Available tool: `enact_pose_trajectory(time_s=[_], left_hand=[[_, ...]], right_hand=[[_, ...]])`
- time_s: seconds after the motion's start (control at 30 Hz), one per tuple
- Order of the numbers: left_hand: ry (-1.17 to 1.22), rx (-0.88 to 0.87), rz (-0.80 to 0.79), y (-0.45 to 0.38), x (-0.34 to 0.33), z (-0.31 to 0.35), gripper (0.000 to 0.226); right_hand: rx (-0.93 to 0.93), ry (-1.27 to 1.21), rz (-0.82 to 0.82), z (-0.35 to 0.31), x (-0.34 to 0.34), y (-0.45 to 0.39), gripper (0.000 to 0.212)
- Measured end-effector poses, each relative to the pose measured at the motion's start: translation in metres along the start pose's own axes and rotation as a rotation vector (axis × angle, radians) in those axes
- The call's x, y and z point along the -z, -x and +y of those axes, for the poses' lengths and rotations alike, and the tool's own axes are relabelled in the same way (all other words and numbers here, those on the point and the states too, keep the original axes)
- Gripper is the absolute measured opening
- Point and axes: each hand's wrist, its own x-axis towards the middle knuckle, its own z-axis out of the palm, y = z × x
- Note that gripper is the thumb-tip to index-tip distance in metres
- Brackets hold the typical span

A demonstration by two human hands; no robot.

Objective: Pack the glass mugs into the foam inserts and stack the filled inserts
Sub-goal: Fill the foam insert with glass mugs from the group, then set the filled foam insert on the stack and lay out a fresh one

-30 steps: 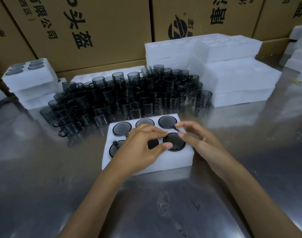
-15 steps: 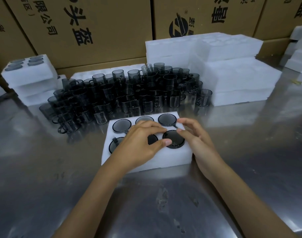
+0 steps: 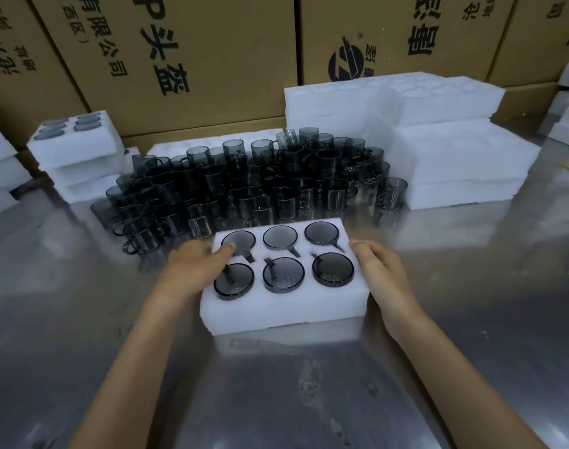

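A white foam insert [image 3: 286,311] lies on the steel table in front of me, every one of its round holes filled with a dark glass mug [image 3: 333,273]. My left hand [image 3: 192,270] grips the insert's left end, thumb lying over the top near the far-left mug. My right hand [image 3: 378,273] holds the right end, fingers curled around its side. Behind the insert stands a dense crowd of loose smoky glass mugs [image 3: 260,183].
Empty foam inserts [image 3: 454,150] are stacked at the back right. A stack of filled inserts [image 3: 72,147] stands at the back left, with more foam at both edges. Cardboard boxes [image 3: 186,53] wall off the back. Bare steel table [image 3: 292,400] stretches toward me.
Both hands left the mugs on top of the insert and moved outward to its left and right ends. The near-right mug now sits down in its hole.
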Motion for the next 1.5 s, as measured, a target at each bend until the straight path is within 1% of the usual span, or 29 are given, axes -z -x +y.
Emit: enact_pose_trajectory(time_s=[0.03, 0.1, 0.17, 0.2, 0.27, 0.3, 0.37, 0.43, 0.5, 0.57, 0.63, 0.67, 0.7, 0.77, 0.87, 0.9, 0.97, 1.0, 1.03, 1.1, 1.17, 1.23, 1.3, 1.4, 1.43, 1.47, 1.5], left_hand=[[0.048, 0.004, -0.041, -0.001, 0.0, -0.003, 0.04], [0.181, -0.002, -0.051, -0.001, 0.002, -0.003, 0.033], [0.443, -0.039, -0.11, -0.001, 0.001, -0.004, 0.038], [0.558, -0.091, -0.163, 0.0, 0.0, -0.006, 0.039], [0.684, -0.213, -0.26, -0.001, -0.001, -0.009, 0.038], [0.724, -0.246, -0.265, -0.004, -0.001, -0.01, 0.037], [0.829, -0.217, -0.186, -0.007, 0.004, -0.01, 0.035], [0.952, -0.145, -0.076, -0.014, 0.009, -0.012, 0.035], [1.084, -0.12, -0.006, -0.022, 0.015, -0.016, 0.036], [1.255, -0.134, 0.009, -0.029, 0.025, -0.015, 0.032], [1.463, -0.137, 0.034, -0.041, 0.046, -0.011, 0.028], [1.524, -0.131, 0.104, -0.052, 0.061, -0.008, 0.03], [1.549, -0.118, 0.217, -0.065, 0.076, -0.005, 0.035], [1.598, -0.097, 0.42, -0.095, 0.109, 0.001, 0.049], [1.725, -0.061, 0.544, -0.136, 0.148, 0.011, 0.064], [1.746, -0.014, 0.605, -0.148, 0.159, 0.013, 0.07], [1.735, 0.108, 0.791, -0.175, 0.176, 0.01, 0.079], [1.732, 0.131, 0.843, -0.19, 0.184, 0.004, 0.083], [1.735, 0.121, 0.846, -0.204, 0.188, -0.003, 0.088], [1.663, 0.081, 0.728, -0.225, 0.193, -0.016, 0.09], [1.463, 0.105, 0.571, -0.241, 0.19, -0.027, 0.089], [1.316, 0.138, 0.506, -0.252, 0.186, -0.039, 0.094], [1.238, 0.152, 0.473, -0.257, 0.188, -0.052, 0.091], [1.233, 0.148, 0.472, -0.25, 0.196, -0.062, 0.097], [1.275, 0.138, 0.484, -0.248, 0.197, -0.062, 0.093], [1.337, 0.138, 0.478, -0.241, 0.197, -0.059, 0.082], [1.393, 0.142, 0.437, -0.233, 0.196, -0.053, 0.07]], right_hand=[[0.012, -0.027, 0.017, 0.0, -0.001, 0.003, 0.017], [0.06, -0.091, 0.017, -0.002, -0.004, 0.009, 0.015], [0.118, -0.164, -0.04, -0.002, -0.005, 0.014, 0.016], [0.141, -0.195, -0.082, -0.003, -0.006, 0.015, 0.021], [0.161, -0.271, -0.142, -0.003, -0.007, 0.013, 0.037], [0.166, -0.305, -0.161, -0.003, -0.006, 0.011, 0.043], [0.177, -0.344, -0.215, -0.004, -0.006, 0.007, 0.044], [0.188, -0.294, -0.211, -0.001, -0.007, 0.006, 0.042], [0.22, -0.167, -0.116, 0.005, -0.015, 0.006, 0.037], [0.269, 0.0, -0.025, 0.012, -0.024, 0.003, 0.025], [0.282, 0.151, -0.027, 0.017, -0.037, -0.005, 0.019], [0.287, 0.214, -0.038, 0.017, -0.043, -0.009, 0.019], [0.285, 0.255, -0.039, 0.016, -0.049, -0.014, 0.019], [0.256, 0.272, -0.012, 0.014, -0.059, -0.023, 0.019], [0.239, 0.302, 0.041, 0.015, -0.067, -0.035, 0.018], [0.238, 0.332, 0.043, 0.015, -0.068, -0.038, 0.017], [0.236, 0.374, 0.032, 0.017, -0.069, -0.043, 0.017], [0.236, 0.387, 0.023, 0.018, -0.069, -0.046, 0.017], [0.233, 0.401, 0.015, 0.019, -0.069, -0.048, 0.017], [0.225, 0.434, 0.011, 0.019, -0.069, -0.053, 0.019], [0.211, 0.453, 0.005, 0.019, -0.069, -0.055, 0.02], [0.201, 0.457, -0.003, 0.019, -0.069, -0.056, 0.021], [0.205, 0.452, -0.003, 0.018, -0.069, -0.056, 0.021], [0.228, 0.48, 0.007, 0.016, -0.068, -0.054, 0.022], [0.235, 0.478, 0.007, 0.015, -0.068, -0.054, 0.023], [0.239, 0.469, 0.006, 0.015, -0.068, -0.053, 0.023], [0.24, 0.459, 0.006, 0.015, -0.068, -0.053, 0.024]])
